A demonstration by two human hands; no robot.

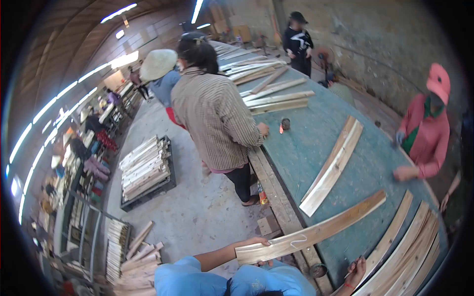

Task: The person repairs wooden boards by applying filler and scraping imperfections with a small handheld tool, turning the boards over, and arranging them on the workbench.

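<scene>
A long wooden board (321, 224) with a white curved mark on its face reaches out over the green table. My left hand (257, 241) grips its near end, the thumb side above and fingertips showing below. Beside the near table edge, my right hand (356, 271) has its fingers curled together; whether anything small sits in them I cannot make out. A red band circles that wrist. Just right of this hand lies a narrow board (390, 237), with a stack of boards (412, 256) past it.
Two boards (333, 165) lie mid-table, with more board piles (276, 101) farther along. A small dark cup (285, 124) stands there, and a round tin (318, 270) near me. Co-workers stand around the table (286, 153). A crate of wood strips (145, 170) sits on the floor.
</scene>
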